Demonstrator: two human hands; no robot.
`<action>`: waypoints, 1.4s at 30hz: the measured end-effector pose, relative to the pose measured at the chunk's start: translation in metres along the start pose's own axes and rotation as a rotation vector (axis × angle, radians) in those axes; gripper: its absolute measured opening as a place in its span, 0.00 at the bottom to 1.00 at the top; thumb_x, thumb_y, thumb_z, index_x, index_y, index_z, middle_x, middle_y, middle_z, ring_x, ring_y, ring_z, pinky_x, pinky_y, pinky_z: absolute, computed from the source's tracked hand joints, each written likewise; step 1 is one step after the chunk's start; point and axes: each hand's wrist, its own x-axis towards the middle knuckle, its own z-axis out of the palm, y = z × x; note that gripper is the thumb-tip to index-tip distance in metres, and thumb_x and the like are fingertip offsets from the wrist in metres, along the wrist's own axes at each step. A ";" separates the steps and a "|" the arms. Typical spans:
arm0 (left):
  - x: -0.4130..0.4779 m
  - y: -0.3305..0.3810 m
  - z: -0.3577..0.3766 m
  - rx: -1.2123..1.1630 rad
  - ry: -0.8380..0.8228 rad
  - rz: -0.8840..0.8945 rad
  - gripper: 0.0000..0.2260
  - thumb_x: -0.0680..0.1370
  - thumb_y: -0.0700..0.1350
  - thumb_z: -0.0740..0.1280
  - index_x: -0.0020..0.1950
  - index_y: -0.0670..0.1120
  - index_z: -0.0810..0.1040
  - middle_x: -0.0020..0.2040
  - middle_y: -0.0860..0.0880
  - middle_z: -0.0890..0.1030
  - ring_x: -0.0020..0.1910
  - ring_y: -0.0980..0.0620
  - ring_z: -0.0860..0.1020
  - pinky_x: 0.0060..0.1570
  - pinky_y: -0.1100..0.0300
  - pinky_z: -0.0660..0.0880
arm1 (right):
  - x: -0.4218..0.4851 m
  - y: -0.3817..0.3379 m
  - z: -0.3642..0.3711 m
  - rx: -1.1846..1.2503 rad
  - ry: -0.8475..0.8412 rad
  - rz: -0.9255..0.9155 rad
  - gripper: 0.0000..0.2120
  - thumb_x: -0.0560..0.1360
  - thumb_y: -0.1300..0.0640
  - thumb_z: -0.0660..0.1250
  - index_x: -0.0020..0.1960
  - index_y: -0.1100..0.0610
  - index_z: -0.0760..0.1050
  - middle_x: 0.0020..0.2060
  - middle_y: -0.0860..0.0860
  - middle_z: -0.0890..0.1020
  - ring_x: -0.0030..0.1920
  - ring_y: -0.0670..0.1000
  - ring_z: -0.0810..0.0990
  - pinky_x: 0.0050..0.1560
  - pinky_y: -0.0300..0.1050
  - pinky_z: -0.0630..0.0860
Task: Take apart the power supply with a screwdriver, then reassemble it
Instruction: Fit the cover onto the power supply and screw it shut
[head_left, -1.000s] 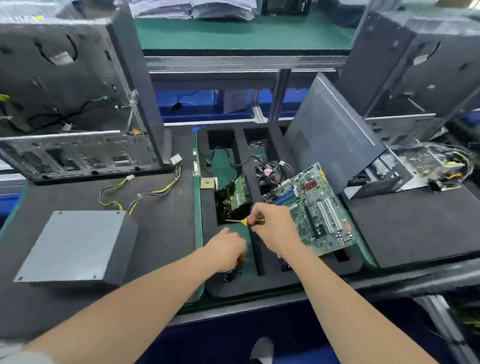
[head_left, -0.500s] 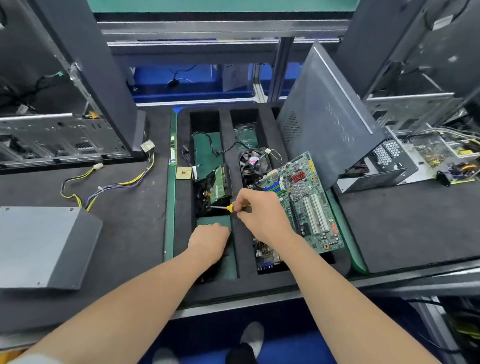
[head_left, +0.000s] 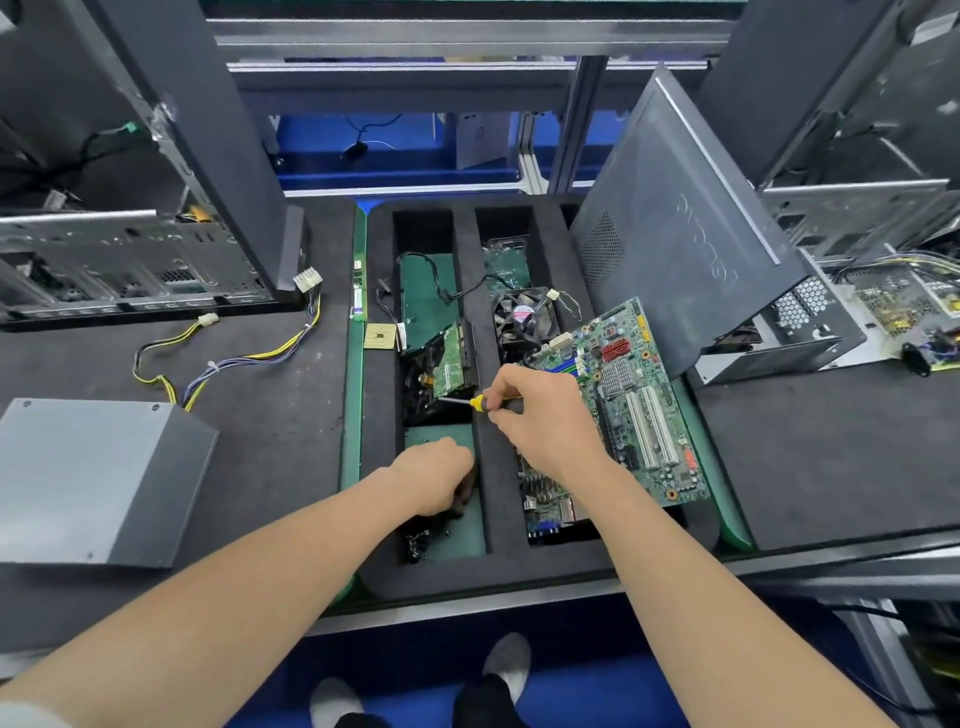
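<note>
Screwdriver (head_left: 470, 401) sits in your right hand (head_left: 540, 421), fingers (head_left: 503, 387) curled round its handle, tip pointing left over the foam tray (head_left: 465, 234). Your left hand (head_left: 434, 480) is down in a tray compartment, fingers hidden: I cannot tell their state. The grey power supply (head_left: 93, 478) lies on the table (head_left: 270, 395), far left.

The screwdriver (head_left: 480, 402) handle poking from the right fingers (head_left: 506, 383) is yellow and black. Right of them lies a green motherboard (head_left: 636, 400) with white slots. Far left, a plain grey power supply (head_left: 88, 478) sits on the dark desk (head_left: 280, 431).
</note>
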 end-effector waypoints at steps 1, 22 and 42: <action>-0.005 0.001 0.001 0.057 -0.031 0.051 0.06 0.77 0.43 0.73 0.54 0.51 0.83 0.54 0.45 0.79 0.51 0.42 0.82 0.45 0.53 0.78 | 0.000 0.000 0.000 -0.006 -0.001 0.005 0.15 0.74 0.67 0.73 0.41 0.48 0.75 0.44 0.48 0.86 0.44 0.52 0.84 0.47 0.53 0.82; -0.033 0.016 0.022 0.444 -0.004 0.129 0.14 0.77 0.29 0.66 0.57 0.42 0.81 0.58 0.44 0.83 0.54 0.39 0.83 0.50 0.50 0.77 | -0.006 -0.009 0.001 -0.002 -0.018 0.028 0.13 0.75 0.66 0.73 0.42 0.49 0.76 0.45 0.49 0.86 0.46 0.51 0.85 0.49 0.54 0.83; -0.034 0.021 0.022 0.498 -0.082 0.259 0.10 0.78 0.31 0.66 0.56 0.41 0.82 0.56 0.42 0.83 0.52 0.39 0.83 0.42 0.52 0.73 | -0.005 -0.008 0.001 -0.010 -0.028 0.037 0.09 0.76 0.64 0.73 0.43 0.51 0.78 0.44 0.48 0.85 0.45 0.51 0.84 0.47 0.53 0.82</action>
